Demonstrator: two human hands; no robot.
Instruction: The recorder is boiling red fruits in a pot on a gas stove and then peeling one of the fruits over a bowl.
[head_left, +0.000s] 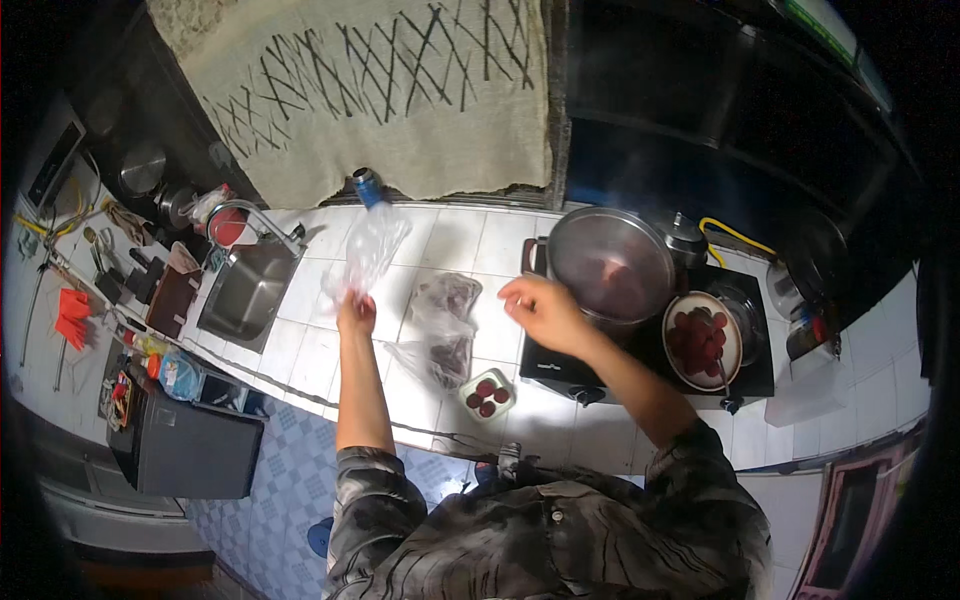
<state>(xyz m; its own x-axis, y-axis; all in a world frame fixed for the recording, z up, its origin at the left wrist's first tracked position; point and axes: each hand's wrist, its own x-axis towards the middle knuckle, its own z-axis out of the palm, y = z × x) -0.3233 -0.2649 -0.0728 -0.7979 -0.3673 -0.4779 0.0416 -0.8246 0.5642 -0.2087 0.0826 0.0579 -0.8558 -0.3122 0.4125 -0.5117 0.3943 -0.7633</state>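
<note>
My left hand (356, 313) grips a clear plastic bag (377, 238) above the white tiled counter (300, 360). My right hand (541, 309) is raised beside the large steaming pot (611, 262), fingers curled; whether anything small is between them I cannot tell. Two more plastic bags with dark contents, an upper one (448, 296) and a lower one (448, 360), lie on the tiles between my hands. Just below them sits a small square dish (486, 395) of dark red round pieces. A bowl of red balls (697, 341) with a utensil in it rests on the black gas stove (637, 360).
A steel sink (249, 292) with a curved faucet (262, 217) is on the left. A blue can (366, 187) stands at the counter's back edge, under a hanging cloth (420, 135). Behind the bowl is a smaller lidded pot (682, 238). A knife block (172, 300) stands left of the sink.
</note>
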